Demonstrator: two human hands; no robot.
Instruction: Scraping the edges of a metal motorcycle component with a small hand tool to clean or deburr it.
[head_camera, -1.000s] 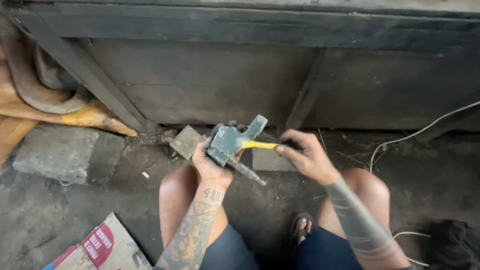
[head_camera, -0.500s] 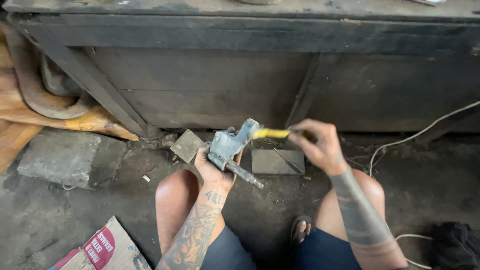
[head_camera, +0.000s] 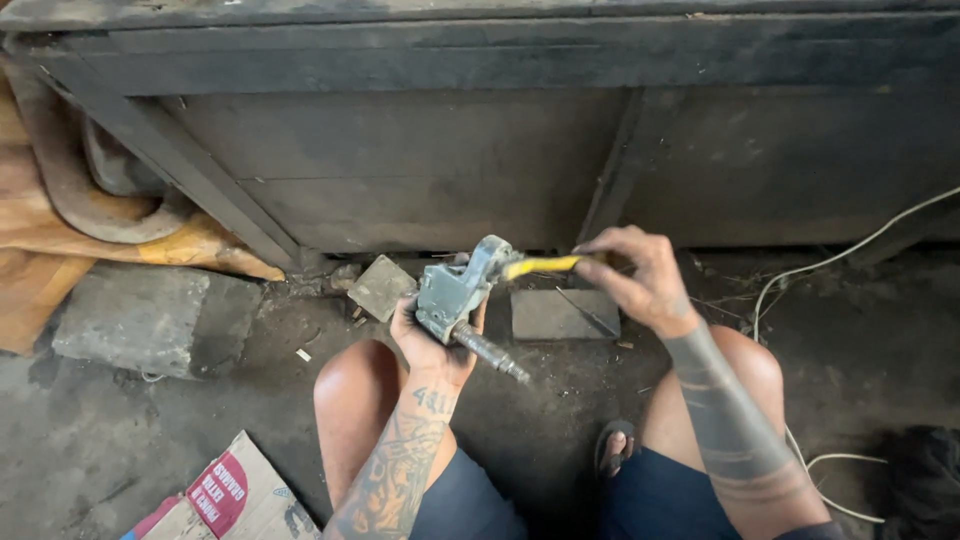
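We sit low on the grimy floor (head_camera: 150, 440) with our bare knees spread, facing the dark metal frame (head_camera: 480, 60) of a heavy structure. Our left hand (head_camera: 432, 345) is wrapped firmly around a grey metal part (head_camera: 452, 292), a blocky casting with a threaded rod (head_camera: 492, 357) sticking out of its lower end toward our right knee. We hold the part up in the air between our knees, just in front of the frame's lower edge. Our right hand (head_camera: 640, 280) is closed around the dark grip of a yellow-handled tool (head_camera: 540, 266), whose yellow shaft runs leftward and meets the top of the grey metal part; we cannot tell what kind of tip it has, since the tip is hidden where the two meet.

On the floor just behind our hands lie two flat grey tiles: a small square one (head_camera: 380, 287) tilted to the left and a rectangular one (head_camera: 562, 314) under our right hand. A larger concrete slab (head_camera: 140, 320) rests farther left, near pieces of orange-brown wood (head_camera: 40, 260). A cardboard box (head_camera: 225, 500) with a red label lies by our left thigh. A white cable (head_camera: 830, 262) curves along the floor on the right, and our right foot wears a sandal (head_camera: 615, 445).
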